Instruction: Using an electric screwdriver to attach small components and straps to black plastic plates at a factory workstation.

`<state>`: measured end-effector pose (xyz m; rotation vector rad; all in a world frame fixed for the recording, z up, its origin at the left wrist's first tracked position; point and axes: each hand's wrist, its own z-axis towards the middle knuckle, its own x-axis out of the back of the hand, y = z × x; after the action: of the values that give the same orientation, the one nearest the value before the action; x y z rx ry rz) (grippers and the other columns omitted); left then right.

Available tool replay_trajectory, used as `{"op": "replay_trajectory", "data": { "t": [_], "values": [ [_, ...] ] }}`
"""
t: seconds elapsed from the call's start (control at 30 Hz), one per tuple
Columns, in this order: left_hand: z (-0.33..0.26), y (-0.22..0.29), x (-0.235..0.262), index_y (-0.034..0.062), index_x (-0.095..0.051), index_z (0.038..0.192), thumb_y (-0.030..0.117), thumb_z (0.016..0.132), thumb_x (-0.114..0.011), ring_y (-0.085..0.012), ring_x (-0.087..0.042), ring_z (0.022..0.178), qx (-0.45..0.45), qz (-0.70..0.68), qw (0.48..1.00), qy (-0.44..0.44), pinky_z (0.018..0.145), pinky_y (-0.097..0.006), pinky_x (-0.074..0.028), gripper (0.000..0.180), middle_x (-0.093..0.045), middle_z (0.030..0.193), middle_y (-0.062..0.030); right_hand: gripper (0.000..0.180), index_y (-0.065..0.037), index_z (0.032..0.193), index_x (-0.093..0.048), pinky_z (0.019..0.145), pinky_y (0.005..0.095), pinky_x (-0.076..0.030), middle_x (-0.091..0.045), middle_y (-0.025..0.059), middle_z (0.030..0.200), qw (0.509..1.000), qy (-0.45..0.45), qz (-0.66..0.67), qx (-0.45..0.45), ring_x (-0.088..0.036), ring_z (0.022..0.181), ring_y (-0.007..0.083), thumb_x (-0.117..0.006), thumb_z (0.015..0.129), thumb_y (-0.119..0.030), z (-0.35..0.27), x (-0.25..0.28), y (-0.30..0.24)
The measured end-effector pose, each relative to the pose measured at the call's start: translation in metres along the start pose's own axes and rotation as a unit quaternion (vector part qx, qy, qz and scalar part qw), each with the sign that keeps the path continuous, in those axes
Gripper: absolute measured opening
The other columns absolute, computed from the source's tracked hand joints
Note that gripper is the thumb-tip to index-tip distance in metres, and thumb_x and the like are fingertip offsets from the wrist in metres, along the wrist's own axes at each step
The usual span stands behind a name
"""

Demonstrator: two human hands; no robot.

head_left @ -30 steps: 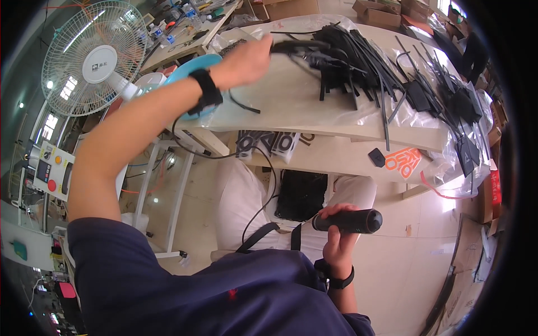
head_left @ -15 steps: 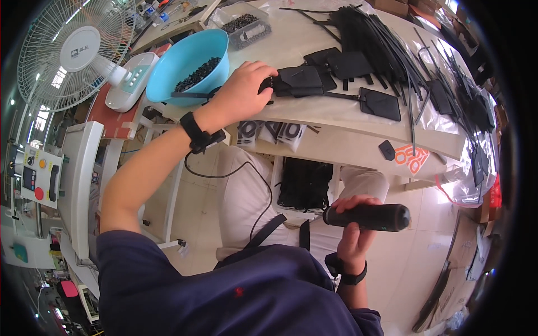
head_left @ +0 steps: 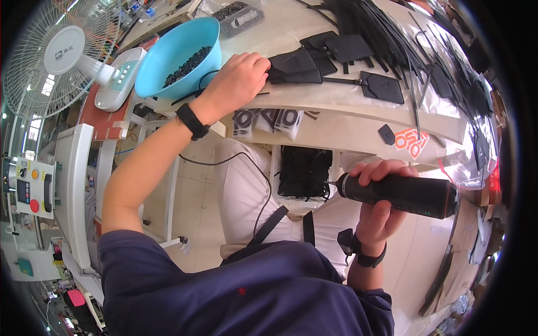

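My right hand (head_left: 381, 176) grips a black cylindrical electric screwdriver (head_left: 412, 193), held roughly level above my lap. Its thin bit sticks out to the left. On the table, my left hand (head_left: 238, 78) has its fingers curled closed at the left end of a black flat tag (head_left: 297, 67); the fingertips are partly hidden. More black tags (head_left: 350, 47) overlap just behind it. Another tag with a strap (head_left: 382, 88) lies to the right. Beside my left forearm stands a light blue bowl (head_left: 147, 70) with small black parts (head_left: 188, 67) inside.
A heap of black straps (head_left: 370, 28) covers the table's far right. At the back, a clear plastic box (head_left: 246, 21) holds small dark parts. A white fan (head_left: 64, 50) stands left. Below the tabletop are packets (head_left: 288, 124) and a container of black pieces (head_left: 305, 168).
My right hand has lifted the screwdriver up and to the right, closer to the camera. My left hand has shifted slightly up and left in the picture, as has the bowl with the view.
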<state>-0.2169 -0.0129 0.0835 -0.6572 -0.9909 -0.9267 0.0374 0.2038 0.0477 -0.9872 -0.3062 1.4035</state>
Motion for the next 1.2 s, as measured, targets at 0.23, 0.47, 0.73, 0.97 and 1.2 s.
{"op": "replay_trajectory", "data": {
  "t": [0.23, 0.47, 0.73, 0.97, 1.2],
  "values": [
    [0.004, 0.002, 0.009, 0.0012, -0.055, 0.101, 0.007, 0.092, -0.058, -0.0378, -0.060, 0.085, 0.090, -0.062, 0.994, -0.023, 0.074, -0.046, -0.049, 0.011, -0.058, 0.099, -0.0158, 0.056, -0.006, 0.134, -0.032, 0.081, 0.0477, -0.052, -0.050, 0.0144, 0.105, 1.000, -0.013, 0.002, 0.008, -0.056, 0.087, 0.0237, -0.064, 0.096, -0.032, -0.003, -0.002, -0.004],
    [0.000, 0.023, 0.034, -0.0004, -0.054, 0.101, 0.009, 0.094, -0.056, -0.0410, -0.060, 0.085, 0.134, -0.042, 0.981, -0.135, 0.074, -0.047, -0.050, 0.012, -0.056, 0.103, -0.0201, 0.054, -0.007, 0.134, -0.032, 0.082, 0.0479, -0.051, -0.050, 0.0143, 0.106, 1.000, -0.015, 0.001, 0.002, -0.056, 0.088, 0.0233, -0.063, 0.096, -0.031, -0.004, -0.003, -0.003],
    [0.003, 0.009, 0.063, -0.0008, -0.054, 0.093, 0.016, 0.100, -0.052, -0.0212, -0.053, 0.058, 0.230, -0.164, 0.951, -0.127, 0.052, -0.035, -0.040, 0.019, -0.058, 0.081, -0.0101, 0.056, -0.008, 0.134, -0.033, 0.081, 0.0483, -0.051, -0.050, 0.0138, 0.106, 1.000, -0.014, 0.010, -0.002, -0.055, 0.087, 0.0232, -0.065, 0.096, -0.034, 0.000, -0.013, -0.011],
    [-0.049, 0.104, 0.072, 0.0016, -0.055, 0.097, 0.019, 0.106, -0.044, -0.0039, -0.035, 0.050, 0.444, -0.711, 0.545, -0.001, 0.045, -0.020, -0.027, 0.022, -0.059, 0.083, -0.0050, 0.064, -0.012, 0.138, -0.035, 0.077, 0.0461, -0.051, -0.049, 0.0112, 0.104, 1.000, 0.010, -0.008, 0.011, -0.054, 0.084, 0.0218, -0.066, 0.093, -0.047, -0.002, -0.021, -0.026],
    [-0.078, 0.174, 0.041, -0.0032, -0.056, 0.097, 0.011, 0.102, -0.041, -0.0041, -0.034, 0.053, 0.430, -0.758, 0.488, -0.043, 0.048, -0.021, -0.029, 0.021, -0.048, 0.068, -0.0003, 0.067, -0.014, 0.144, -0.031, 0.077, 0.0458, -0.051, -0.048, 0.0106, 0.107, 0.999, -0.019, 0.025, 0.036, -0.054, 0.084, 0.0214, -0.064, 0.095, -0.046, -0.005, -0.032, -0.022]
  ]
}}
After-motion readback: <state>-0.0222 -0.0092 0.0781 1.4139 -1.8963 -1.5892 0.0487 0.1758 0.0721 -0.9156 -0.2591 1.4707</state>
